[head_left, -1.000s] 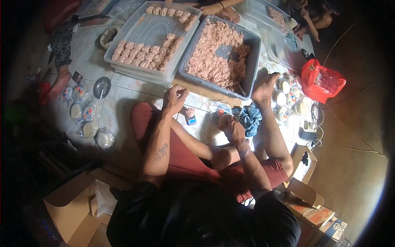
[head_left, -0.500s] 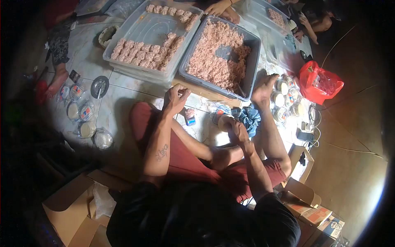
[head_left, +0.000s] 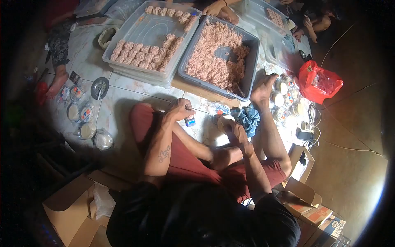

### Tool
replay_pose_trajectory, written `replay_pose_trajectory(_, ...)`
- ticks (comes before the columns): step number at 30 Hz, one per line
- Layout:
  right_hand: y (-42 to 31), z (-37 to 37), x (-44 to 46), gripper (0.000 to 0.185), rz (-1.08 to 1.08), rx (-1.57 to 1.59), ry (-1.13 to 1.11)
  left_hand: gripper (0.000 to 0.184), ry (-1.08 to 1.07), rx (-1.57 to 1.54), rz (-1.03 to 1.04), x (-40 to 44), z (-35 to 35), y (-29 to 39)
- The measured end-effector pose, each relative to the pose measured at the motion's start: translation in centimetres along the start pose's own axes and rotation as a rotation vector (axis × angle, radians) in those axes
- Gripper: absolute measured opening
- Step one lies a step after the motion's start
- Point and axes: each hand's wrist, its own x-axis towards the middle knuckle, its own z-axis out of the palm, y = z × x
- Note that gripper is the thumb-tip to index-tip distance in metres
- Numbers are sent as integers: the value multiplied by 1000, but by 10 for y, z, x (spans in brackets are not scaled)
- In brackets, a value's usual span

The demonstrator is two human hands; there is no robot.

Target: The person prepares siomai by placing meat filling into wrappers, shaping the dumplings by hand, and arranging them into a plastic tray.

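My left hand (head_left: 181, 109) is over a small blue digital scale (head_left: 189, 122), its fingers curled together. The hand hides most of the pink minced filling on the scale, and what its fingers grip, if anything, does not show. In my right hand (head_left: 237, 133) is a round stack of pale dough wrappers (head_left: 225, 122), held low above the tiled floor. Beyond both hands stands a grey tub (head_left: 254, 61) of pink minced filling (head_left: 205, 51). To its left, a clear plastic tray (head_left: 142, 31) holds rows of shaped pink portions (head_left: 138, 55).
Packs of round wrappers lie at left (head_left: 87, 111) and right (head_left: 284, 96). A crumpled blue cloth (head_left: 247, 119) sits beside my right hand. A red plastic bag (head_left: 319, 82), cables and cardboard boxes (head_left: 70, 214) surround me. Another person's hand (head_left: 214, 8) rests behind the tub.
My left hand has moved down and slightly right, from beside the tub's base to the scale, covering the filling there. My right hand with the wrappers has shifted very little.
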Motion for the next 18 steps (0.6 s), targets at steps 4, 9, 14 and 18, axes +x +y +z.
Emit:
replay_pose_trajectory(4, -5, 1, 1, 11, 210, 218, -85, 33, -23, -16, 63, 0, 1, 0)
replay_pose_trajectory(9, -10, -19, 17, 13, 79, 19, -106, 37, -31, -4, 35, -2, 1, 4)
replay_pose_trajectory(14, -8, -19, 14, 17, 110, 75, -173, 42, 41, 71, -10, 1, 5, -1)
replay_pose_trajectory(18, -4, -14, 9, 16, 108, 97, -173, 43, 61, 95, -102, 0, 3, 5)
